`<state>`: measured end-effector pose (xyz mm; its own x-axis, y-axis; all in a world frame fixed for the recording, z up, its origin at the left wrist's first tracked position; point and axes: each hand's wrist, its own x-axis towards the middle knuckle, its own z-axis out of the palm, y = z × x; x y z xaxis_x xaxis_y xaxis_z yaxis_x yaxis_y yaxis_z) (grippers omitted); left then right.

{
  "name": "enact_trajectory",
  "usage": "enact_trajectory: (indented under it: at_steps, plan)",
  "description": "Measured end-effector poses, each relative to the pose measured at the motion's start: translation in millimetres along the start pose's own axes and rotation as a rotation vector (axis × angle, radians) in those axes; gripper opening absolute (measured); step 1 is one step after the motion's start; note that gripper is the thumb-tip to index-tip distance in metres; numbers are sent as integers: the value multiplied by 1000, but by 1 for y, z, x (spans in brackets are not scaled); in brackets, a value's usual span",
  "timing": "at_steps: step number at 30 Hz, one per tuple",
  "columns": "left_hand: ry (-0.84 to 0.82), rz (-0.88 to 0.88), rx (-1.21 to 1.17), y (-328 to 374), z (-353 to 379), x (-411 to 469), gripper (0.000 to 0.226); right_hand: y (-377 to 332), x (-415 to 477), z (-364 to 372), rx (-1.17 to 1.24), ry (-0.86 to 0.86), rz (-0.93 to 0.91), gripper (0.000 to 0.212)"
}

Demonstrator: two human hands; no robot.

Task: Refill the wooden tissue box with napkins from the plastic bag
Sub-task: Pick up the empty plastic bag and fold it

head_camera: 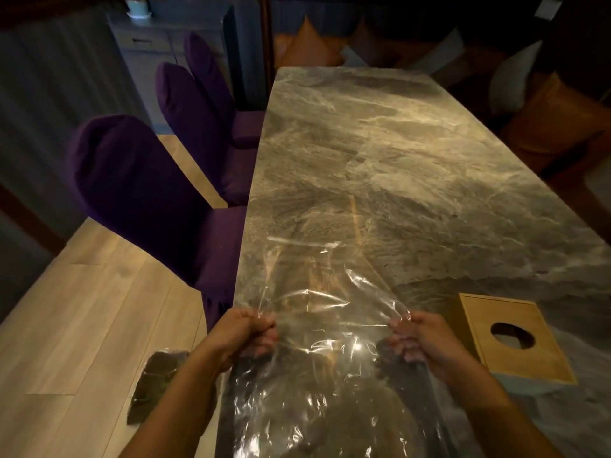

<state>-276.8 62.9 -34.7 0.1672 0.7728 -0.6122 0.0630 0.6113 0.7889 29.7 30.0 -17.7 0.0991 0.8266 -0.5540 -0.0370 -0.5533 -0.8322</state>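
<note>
Your plastic bag (324,342) runs off the bottom edge, so you cannot see its lower end, and whether it holds any napkins cannot be told through the glare and creases. Your fingertips (264,338) are partly veiled by the film they pinch. Inside the round hole of the wooden tissue box (509,338) all is dark. On the floor (82,325), the dark wrapped thing (155,381) beside your left forearm is too dim to identify. The desk (396,160) is cut off at the right.

Marble table (413,166) bearing wooden tissue box (515,338)
</note>
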Motion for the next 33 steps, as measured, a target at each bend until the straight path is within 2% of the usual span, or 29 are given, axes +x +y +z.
enact_trajectory:
  at_steps: [3, 5, 8, 10, 13, 16, 19, 22, 25, 26, 27, 28, 29, 33]
  plan:
    - [60, 106, 87, -1, 1, 2, 22, -2, -2, -10, 75, -75, 14, 7]
    - [51, 147, 49, 5, 3, -1, 16, -4, 0, -18, 121, -90, 17, 12]
    - [11, 215, -7, 14, 6, -4, 21, -10, 4, -27, 153, -118, -8, 21]
    - [34, 247, 22, 21, 6, -4, 25, -16, 5, -30, 179, -124, -45, 35]
    - [14, 329, 84, 37, 8, -9, 43, -28, 6, -34, 146, -113, -120, 57]
    - [-60, 427, 162, 53, 14, -18, 49, -37, 11, -38, 41, -102, -189, 55]
    - [-66, 488, 171, 60, 10, -17, 44, -42, 13, -39, -26, -96, -252, 52]
    - [8, 463, 92, 64, 11, -16, 38, -44, 10, -38, -32, -76, -281, 50]
    - [28, 382, -94, 62, 14, -15, 23, -42, 11, -37, -26, -32, -303, 47]
    - [11, 324, -166, 60, 13, -13, 25, -41, 10, -36, -16, -15, -303, 47]
    - [-10, 257, -198, 60, 12, -12, 39, -40, 12, -37, -8, -5, -304, 48]
    - [-31, 202, -176, 58, 12, -12, 51, -40, 11, -38, -6, 2, -311, 50]
    - [-45, 183, -105, 57, 13, -13, 52, -40, 11, -39, -16, 8, -320, 51]
    - [5, 286, 148, 53, 20, -18, 17, -40, 13, -43, -77, 33, -374, 51]
